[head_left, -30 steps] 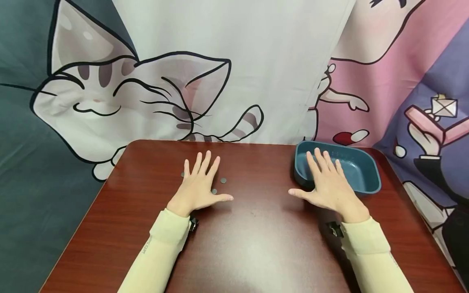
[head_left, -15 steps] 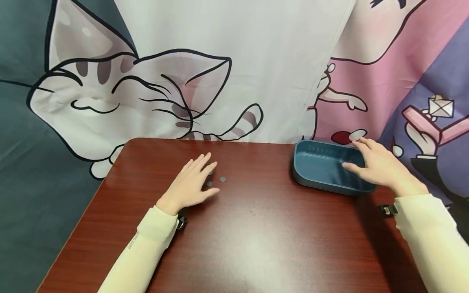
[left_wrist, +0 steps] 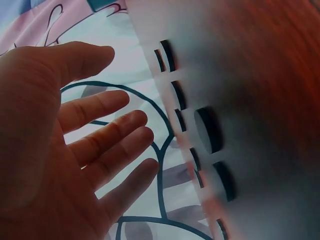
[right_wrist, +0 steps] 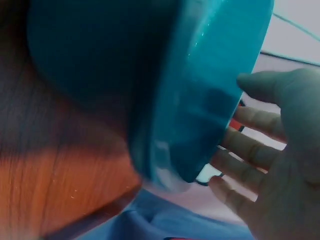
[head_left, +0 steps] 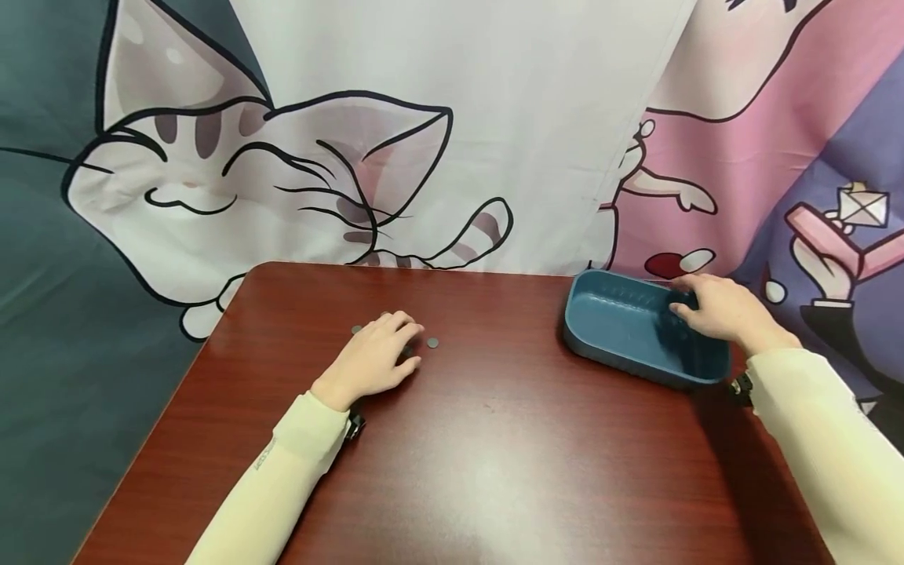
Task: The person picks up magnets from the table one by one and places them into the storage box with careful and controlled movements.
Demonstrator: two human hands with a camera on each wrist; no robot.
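My left hand (head_left: 373, 357) hovers just over several small dark grey discs on the table, its fingers loosely bent and holding nothing. One disc (head_left: 433, 343) lies right of the fingertips, and others are partly hidden under the hand. In the left wrist view, the thick round discs (left_wrist: 209, 130) stand apart from the fingers. At the table's far right, my right hand (head_left: 730, 310) holds the right end of a blue-green rectangular tray (head_left: 628, 314). In the right wrist view, the thumb meets the tray's rim and the fingers lie along its outer side.
The reddish-brown wooden table (head_left: 487, 424) carries both the discs and the tray. Right behind its far edge hangs a cloth (head_left: 551, 141) printed with a cartoon cat and other figures. The tray stands close to the far right corner.
My right hand has swung right, from over the tray to its right end; the tray's right end has shifted slightly nearer. My left hand's spread fingers have drawn together and bent over the discs.
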